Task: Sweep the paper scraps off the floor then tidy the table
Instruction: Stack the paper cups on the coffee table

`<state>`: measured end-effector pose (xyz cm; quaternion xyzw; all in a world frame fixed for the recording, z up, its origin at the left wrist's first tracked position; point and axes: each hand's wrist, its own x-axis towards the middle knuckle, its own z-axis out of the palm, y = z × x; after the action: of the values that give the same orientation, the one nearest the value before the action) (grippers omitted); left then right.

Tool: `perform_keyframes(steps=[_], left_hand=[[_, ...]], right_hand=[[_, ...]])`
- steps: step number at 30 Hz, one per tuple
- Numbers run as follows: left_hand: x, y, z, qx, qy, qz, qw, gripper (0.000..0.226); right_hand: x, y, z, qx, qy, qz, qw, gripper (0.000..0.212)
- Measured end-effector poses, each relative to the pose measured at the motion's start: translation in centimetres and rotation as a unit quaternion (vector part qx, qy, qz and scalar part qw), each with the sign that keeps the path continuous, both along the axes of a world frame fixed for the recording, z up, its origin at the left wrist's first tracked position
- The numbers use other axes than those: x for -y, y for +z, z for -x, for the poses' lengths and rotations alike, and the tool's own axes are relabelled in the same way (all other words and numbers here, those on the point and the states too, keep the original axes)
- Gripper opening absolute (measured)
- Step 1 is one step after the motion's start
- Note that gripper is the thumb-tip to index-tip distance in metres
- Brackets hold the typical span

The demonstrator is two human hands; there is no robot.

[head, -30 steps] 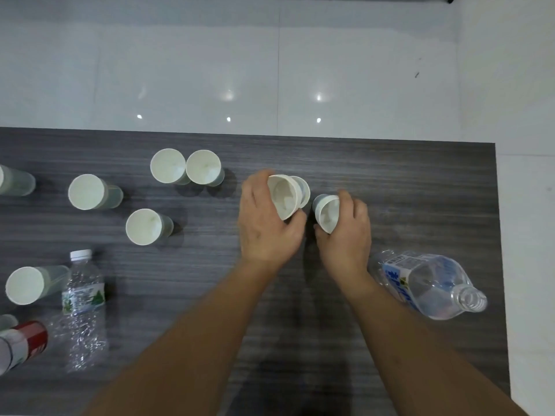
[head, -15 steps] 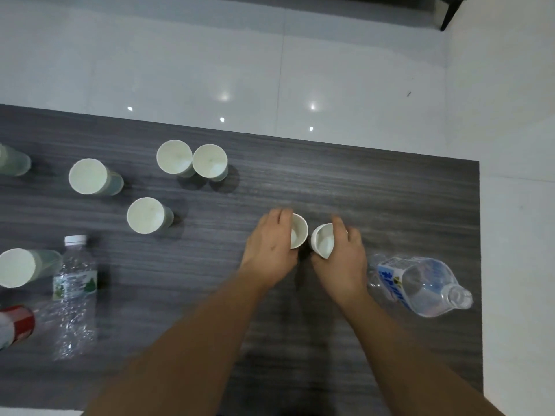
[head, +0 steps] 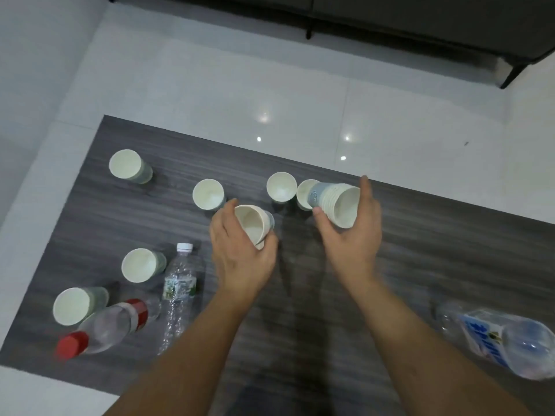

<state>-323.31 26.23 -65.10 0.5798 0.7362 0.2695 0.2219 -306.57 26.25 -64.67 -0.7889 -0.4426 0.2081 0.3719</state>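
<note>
Dark wood-grain table: my left hand grips one white paper cup, my right hand a tilted nested cup stack; misaligned nesting could topple the upright white cup just behind.

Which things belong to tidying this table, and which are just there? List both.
Job: cup stack in right hand; cup in left hand; loose cups, e.g.; capped bottle; red-capped bottle; blue-label bottle.
Just there: floor; sofa.
</note>
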Motion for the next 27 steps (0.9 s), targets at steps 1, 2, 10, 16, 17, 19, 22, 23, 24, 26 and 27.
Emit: perform_keyframes(steps=[1, 2, 10, 16, 17, 19, 22, 23, 24, 26, 27], left_hand=[[-0.4, -0.4, 0.6, -0.005, -0.014, 0.013, 1.000, 0.081], [-0.7, -1.0, 1.0, -0.015, -0.028, 0.026, 0.999, 0.081], [-0.1, -6.4, 4.2, -0.107, -0.147, 0.145, 0.973, 0.082], [-1.0, -5.3, 4.9, -0.016, -0.019, 0.095, 0.995, 0.076], [-1.1, -4.3, 4.9, -0.001, 0.023, 0.075, 0.997, 0.076], [-1.9, -2.3, 4.8, 0.027, 0.084, 0.042, 0.995, 0.077], [-3.7, 0.0, 4.9, 0.070, 0.147, 0.013, 0.987, 0.077], [-4.5, 0.3, 5.1, 0.075, 0.161, 0.001, 0.984, 0.077], [-5.4, 0.4, 5.5, 0.074, 0.167, -0.010, 0.983, 0.076], [-7.1, -0.4, 6.5, 0.052, 0.160, -0.007, 0.986, 0.075], [-7.8, -1.2, 7.1, 0.032, 0.152, 0.007, 0.988, 0.074]], right_hand=[[-1.1, -0.2, 0.4, 0.013, 0.009, 0.004, 1.000, 0.092], [-2.2, -0.7, 0.8, 0.026, 0.019, 0.014, 0.999, 0.091], [-5.1, -6.6, 2.0, 0.136, 0.123, 0.206, 0.961, 0.090], [-4.4, -5.7, 3.8, 0.085, -0.037, 0.134, 0.987, 0.084], [-4.5, -4.8, 4.4, 0.065, -0.065, 0.091, 0.992, 0.086], [-5.0, -3.2, 5.6, 0.029, -0.070, 0.013, 0.997, 0.089], [-6.5, -2.2, 7.1, 0.015, -0.018, 0.013, 1.000, 0.090], [-7.0, -2.3, 7.4, 0.023, 0.006, 0.033, 0.999, 0.090], [-7.5, -2.7, 7.6, 0.038, 0.033, 0.055, 0.997, 0.089], [-8.1, -4.1, 7.8, 0.096, 0.093, 0.105, 0.986, 0.088], [-8.3, -4.9, 7.8, 0.124, 0.122, 0.134, 0.976, 0.087]])
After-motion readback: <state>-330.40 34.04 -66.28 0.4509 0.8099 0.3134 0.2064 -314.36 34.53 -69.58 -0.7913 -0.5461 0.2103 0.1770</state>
